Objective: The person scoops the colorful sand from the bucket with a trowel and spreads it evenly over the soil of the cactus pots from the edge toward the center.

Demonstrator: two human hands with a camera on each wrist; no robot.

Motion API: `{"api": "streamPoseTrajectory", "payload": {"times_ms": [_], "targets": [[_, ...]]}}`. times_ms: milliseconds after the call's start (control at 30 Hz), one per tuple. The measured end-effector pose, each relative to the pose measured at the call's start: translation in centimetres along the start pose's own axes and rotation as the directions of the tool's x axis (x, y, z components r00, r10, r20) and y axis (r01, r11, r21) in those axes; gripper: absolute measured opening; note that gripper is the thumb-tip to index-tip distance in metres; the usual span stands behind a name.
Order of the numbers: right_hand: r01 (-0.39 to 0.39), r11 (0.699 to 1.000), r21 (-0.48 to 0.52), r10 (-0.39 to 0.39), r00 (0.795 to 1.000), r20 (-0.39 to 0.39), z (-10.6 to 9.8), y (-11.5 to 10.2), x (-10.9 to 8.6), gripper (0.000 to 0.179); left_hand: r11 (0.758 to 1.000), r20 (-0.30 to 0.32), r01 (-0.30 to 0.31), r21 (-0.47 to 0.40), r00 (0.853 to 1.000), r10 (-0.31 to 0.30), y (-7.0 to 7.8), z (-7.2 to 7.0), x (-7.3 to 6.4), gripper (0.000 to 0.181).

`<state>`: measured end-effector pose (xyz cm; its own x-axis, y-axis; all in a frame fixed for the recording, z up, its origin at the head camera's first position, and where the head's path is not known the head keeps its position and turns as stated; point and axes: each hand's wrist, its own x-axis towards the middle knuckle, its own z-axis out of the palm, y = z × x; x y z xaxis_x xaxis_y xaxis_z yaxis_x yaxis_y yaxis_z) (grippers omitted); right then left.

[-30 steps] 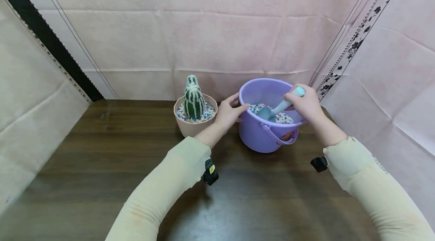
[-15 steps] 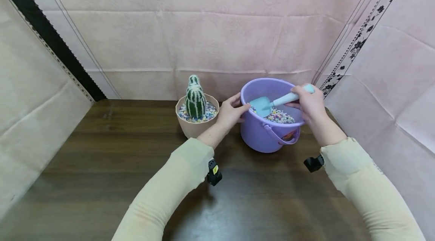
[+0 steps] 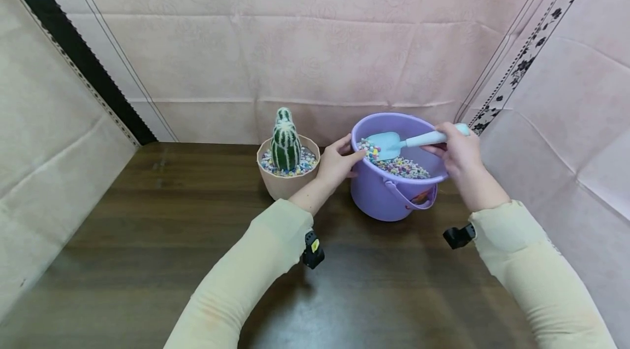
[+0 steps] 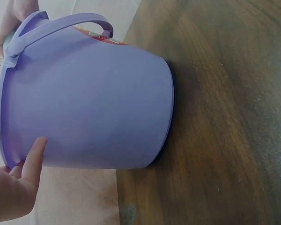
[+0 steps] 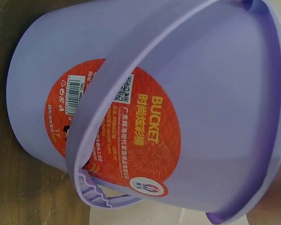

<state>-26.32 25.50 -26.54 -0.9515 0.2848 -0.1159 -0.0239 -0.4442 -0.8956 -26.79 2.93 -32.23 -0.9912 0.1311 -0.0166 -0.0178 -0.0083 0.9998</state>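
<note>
A purple bucket [image 3: 376, 196] stands on the table with small multicoloured pebbles [image 3: 408, 169] inside. My left hand [image 3: 337, 163] grips its left rim, thumb over the edge and fingers against the outer wall [image 4: 93, 103]. In my right hand [image 3: 461, 149] I hold a light blue toy shovel [image 3: 425, 139] by its handle. The shovel's blade sits inside the bucket, toward the left rim, with pebbles on and around its tip. In the right wrist view the bucket's red label [image 5: 159, 126] shows, and the right hand's fingers are out of sight.
Left of the bucket, a striped green cactus [image 3: 285, 144] stands in a beige pot [image 3: 278, 186] topped with coloured pebbles. The bucket's handle [image 3: 408, 202] hangs down in front. Pale fabric [image 3: 315, 53] walls off the dark wooden table [image 3: 187, 239] behind and at both sides.
The shovel has come up out of the pebbles and levelled, its blade bringing some up. My right hand has moved slightly right; the left hand keeps its grip on the rim.
</note>
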Motion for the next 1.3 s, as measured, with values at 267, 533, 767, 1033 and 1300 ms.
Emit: {"api": "streamPoseTrajectory", "payload": {"times_ms": [267,533,767,1033,1300], "targets": [[-0.045,0.989,0.141,0.043,0.999,0.015,-0.9,-1.0,0.1,0.015,1.000,0.012,0.014,0.004,1.000,-0.014,0.5,0.0,-0.3,0.060],[-0.095,0.974,0.204,0.093,0.995,0.019,-1.4,-1.5,0.3,0.016,1.000,-0.002,-0.002,-0.002,1.000,0.002,0.5,-0.2,-0.5,0.060],[-0.128,0.975,0.180,0.130,0.991,-0.001,-1.4,-1.5,0.4,0.017,1.000,-0.010,-0.003,0.027,1.000,0.003,0.0,-0.4,-0.9,0.060],[-0.152,0.954,0.259,0.155,0.988,0.010,-1.5,-1.7,0.3,0.013,0.996,0.028,-0.032,0.079,0.999,0.030,-0.5,-2.9,-2.4,0.054],[-0.184,0.932,0.312,0.191,0.982,0.009,-1.0,-2.4,0.6,0.018,0.995,0.098,-0.030,0.092,0.995,0.021,-0.6,-6.5,-4.6,0.047]]}}
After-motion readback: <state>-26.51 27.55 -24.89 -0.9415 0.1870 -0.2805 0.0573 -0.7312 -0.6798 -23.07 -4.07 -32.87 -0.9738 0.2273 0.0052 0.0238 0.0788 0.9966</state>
